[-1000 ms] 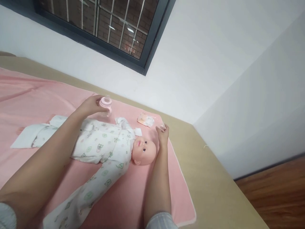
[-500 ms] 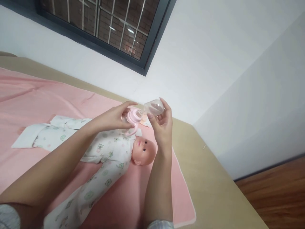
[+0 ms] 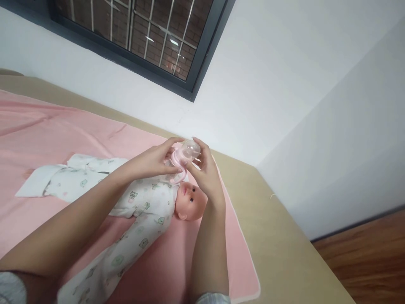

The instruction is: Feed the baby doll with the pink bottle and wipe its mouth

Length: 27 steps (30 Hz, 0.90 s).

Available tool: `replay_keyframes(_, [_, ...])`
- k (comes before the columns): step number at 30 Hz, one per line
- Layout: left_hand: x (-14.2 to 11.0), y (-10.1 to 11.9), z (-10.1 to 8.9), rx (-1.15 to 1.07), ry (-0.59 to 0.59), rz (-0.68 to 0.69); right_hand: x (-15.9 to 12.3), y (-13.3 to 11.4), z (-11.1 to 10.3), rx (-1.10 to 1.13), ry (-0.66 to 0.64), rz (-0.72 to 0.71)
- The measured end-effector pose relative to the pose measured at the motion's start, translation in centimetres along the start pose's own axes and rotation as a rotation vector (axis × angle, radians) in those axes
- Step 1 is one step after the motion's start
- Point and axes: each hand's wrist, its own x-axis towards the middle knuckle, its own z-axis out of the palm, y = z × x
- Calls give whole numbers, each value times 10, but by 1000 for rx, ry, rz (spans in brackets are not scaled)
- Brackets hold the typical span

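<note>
"One bottle (image 3: pixel 177 158): where?"
"Near the doll's head (image 3: pixel 191 202), gripped by the left hand (image 3: pixel 154 160); the right hand (image 3: pixel 207 175) grips its clear cap (image 3: pixel 191 148)."
"Is it on?"
"Over the top, yes; whether it's fully seated, I can't tell."

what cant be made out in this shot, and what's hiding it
All in the head view:
- lower part of the clear plastic bottle with pink handle: left hand
- whether the clear dome cap is fully seated: right hand partly covers the joint
- waist of the bald doll in white printed clothes: left forearm
- end of its near sleeve: bottom edge
</note>
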Motion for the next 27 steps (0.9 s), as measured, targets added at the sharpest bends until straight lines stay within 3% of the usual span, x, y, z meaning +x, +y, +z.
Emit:
replay_keyframes(7, [0,2,2,-14,5,-34,-3,-2,6,50,-39,55])
replay_keyframes(12, [-1,2,7,58,24,-67,-2,1,8,20,17,15])
replay_keyframes(16, [-2,2,10,69,24,-57,0,6,-3,-20,122,26])
replay_keyframes(21, [-6,6,7,162,32,-74,2,23,-32,-109,318,57])
replay_keyframes(27, [-32,50,-3,201,-188,44,7,80,-62,-307,606,128])
